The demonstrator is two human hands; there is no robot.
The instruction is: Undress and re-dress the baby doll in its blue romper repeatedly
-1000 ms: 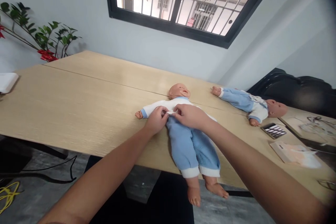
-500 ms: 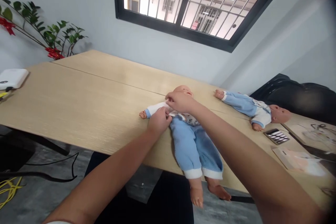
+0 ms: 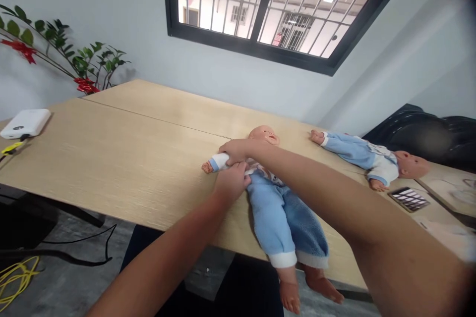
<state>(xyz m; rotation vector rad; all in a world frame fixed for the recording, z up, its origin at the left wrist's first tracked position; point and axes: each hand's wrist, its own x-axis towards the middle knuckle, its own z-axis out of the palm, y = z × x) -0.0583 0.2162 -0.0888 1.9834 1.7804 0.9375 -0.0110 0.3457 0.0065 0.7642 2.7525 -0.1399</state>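
A baby doll (image 3: pixel 277 208) in blue trousers and a white top lies on its back on the wooden table (image 3: pixel 122 148), feet hanging over the near edge. My left hand (image 3: pixel 233 183) is closed on the hem of the doll's white top at its waist. My right hand (image 3: pixel 234 151) reaches across the doll's chest and grips the white sleeve (image 3: pixel 219 161) on the doll's outstretched arm. The doll's head (image 3: pixel 265 134) points toward the window.
A second doll (image 3: pixel 366 156) in the same clothes lies further right on the table. Beside it are a dark calculator-like device (image 3: pixel 408 198) and papers (image 3: pixel 451 230). A white box (image 3: pixel 26 123) sits at the far left, a plant (image 3: pixel 80 62) behind, a black chair (image 3: pixel 424 131) to the right.
My right hand has moved from the doll's waist up across its chest to the sleeve. The top has been pulled up from the waist. My left hand stayed at the hem.
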